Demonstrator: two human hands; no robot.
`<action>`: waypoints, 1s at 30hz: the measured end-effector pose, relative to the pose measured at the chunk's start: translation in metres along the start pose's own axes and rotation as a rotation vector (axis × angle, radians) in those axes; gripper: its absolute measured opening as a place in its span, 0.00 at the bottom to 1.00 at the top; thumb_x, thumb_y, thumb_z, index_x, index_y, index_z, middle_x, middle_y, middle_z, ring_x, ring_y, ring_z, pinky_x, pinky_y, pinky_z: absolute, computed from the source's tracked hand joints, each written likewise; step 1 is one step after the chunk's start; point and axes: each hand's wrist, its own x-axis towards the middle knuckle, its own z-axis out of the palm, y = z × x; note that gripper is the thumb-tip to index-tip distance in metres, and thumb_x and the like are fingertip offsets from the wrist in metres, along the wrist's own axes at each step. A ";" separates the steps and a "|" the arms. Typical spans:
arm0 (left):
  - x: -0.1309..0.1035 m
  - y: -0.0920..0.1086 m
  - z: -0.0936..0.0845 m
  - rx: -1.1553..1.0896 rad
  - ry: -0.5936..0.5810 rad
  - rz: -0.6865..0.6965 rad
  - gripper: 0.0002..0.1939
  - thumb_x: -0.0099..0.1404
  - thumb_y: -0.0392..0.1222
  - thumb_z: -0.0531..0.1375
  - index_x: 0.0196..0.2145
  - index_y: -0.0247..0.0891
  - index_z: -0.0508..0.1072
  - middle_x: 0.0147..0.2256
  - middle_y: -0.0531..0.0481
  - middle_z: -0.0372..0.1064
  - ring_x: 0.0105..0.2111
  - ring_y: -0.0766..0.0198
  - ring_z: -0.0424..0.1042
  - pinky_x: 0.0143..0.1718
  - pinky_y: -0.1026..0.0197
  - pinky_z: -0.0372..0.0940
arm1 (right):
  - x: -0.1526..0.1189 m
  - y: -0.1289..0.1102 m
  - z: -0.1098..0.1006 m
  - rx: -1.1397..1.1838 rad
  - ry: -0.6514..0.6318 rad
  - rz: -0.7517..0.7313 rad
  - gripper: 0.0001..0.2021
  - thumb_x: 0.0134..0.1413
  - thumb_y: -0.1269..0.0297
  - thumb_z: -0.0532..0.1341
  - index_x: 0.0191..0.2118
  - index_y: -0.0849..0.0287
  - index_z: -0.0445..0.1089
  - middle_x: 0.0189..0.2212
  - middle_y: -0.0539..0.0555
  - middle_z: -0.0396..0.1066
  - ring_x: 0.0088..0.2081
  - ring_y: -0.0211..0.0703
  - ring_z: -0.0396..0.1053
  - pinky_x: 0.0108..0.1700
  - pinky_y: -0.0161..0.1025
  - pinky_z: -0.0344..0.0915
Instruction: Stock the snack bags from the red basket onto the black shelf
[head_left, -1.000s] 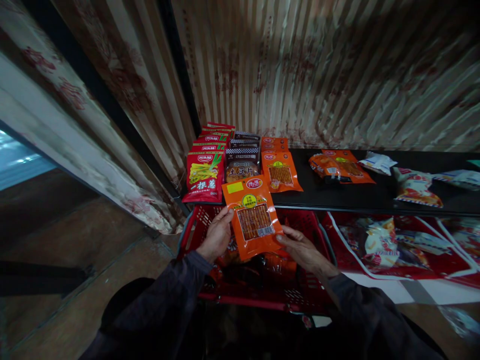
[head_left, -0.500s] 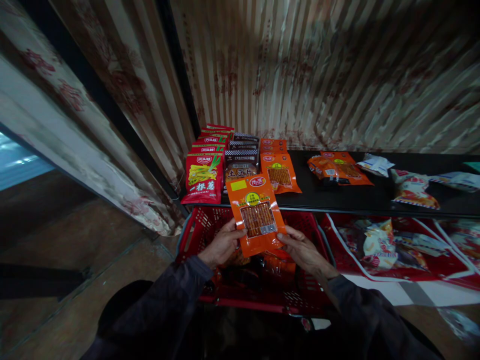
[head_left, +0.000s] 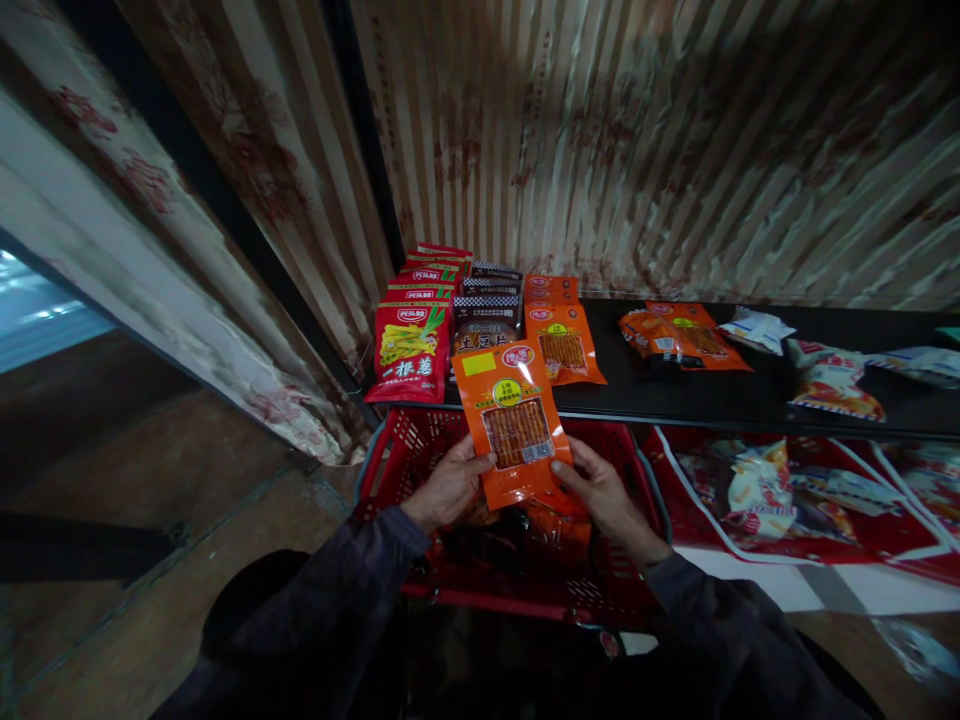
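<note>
Between my two hands is an orange snack packet (head_left: 516,425) with a clear window showing brown sticks, its face turned up toward me. My left hand (head_left: 454,485) pinches its lower left edge, thumb on top. At the lower right edge my right hand (head_left: 600,490) grips it the same way. Below the packet stands a red shopping basket (head_left: 615,590) with dark and orange packets inside, partly hidden by my hands. Just beyond, on a black shelf, are rows of red packets (head_left: 411,350), black packets (head_left: 486,318) and matching orange packets (head_left: 561,340).
Along the black shelf (head_left: 697,400) to the right lie loose orange packets (head_left: 667,335) and several white snack bags (head_left: 834,380). Red bins (head_left: 690,515) holding more bags stand under it. A pleated curtain (head_left: 600,150) hangs behind, and a dark post (head_left: 367,150) rises at the left.
The orange packet stays in both hands, nearly still, and has tilted slightly. My right hand's fingers have shifted a little along its edge. The view has moved slightly.
</note>
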 end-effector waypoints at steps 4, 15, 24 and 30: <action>-0.001 -0.003 0.003 0.025 0.028 0.023 0.24 0.47 0.40 0.74 0.43 0.38 0.77 0.44 0.47 0.78 0.51 0.51 0.72 0.57 0.50 0.62 | -0.001 0.007 0.001 -0.484 0.314 -0.337 0.23 0.53 0.54 0.64 0.55 0.52 0.69 0.46 0.58 0.72 0.46 0.50 0.71 0.50 0.51 0.70; -0.018 -0.014 0.010 0.209 -0.174 0.022 0.32 0.55 0.43 0.70 0.57 0.45 0.69 0.58 0.45 0.66 0.59 0.50 0.64 0.60 0.48 0.58 | -0.019 0.008 0.012 -0.752 0.126 -0.551 0.20 0.64 0.57 0.56 0.58 0.52 0.68 0.52 0.60 0.70 0.55 0.53 0.67 0.57 0.53 0.66; -0.025 -0.015 0.005 0.616 -0.157 0.007 0.32 0.60 0.51 0.66 0.61 0.49 0.65 0.58 0.44 0.59 0.45 0.60 0.69 0.46 0.57 0.66 | -0.041 -0.009 0.011 -0.165 -0.255 -0.078 0.32 0.57 0.42 0.59 0.63 0.50 0.63 0.60 0.58 0.67 0.61 0.57 0.64 0.63 0.56 0.59; -0.019 -0.020 0.002 0.648 -0.106 0.151 0.25 0.60 0.47 0.66 0.55 0.46 0.73 0.47 0.45 0.64 0.47 0.58 0.69 0.46 0.58 0.66 | -0.033 -0.005 0.010 0.229 -0.056 0.243 0.21 0.45 0.50 0.71 0.45 0.52 0.77 0.44 0.56 0.79 0.51 0.57 0.74 0.57 0.55 0.66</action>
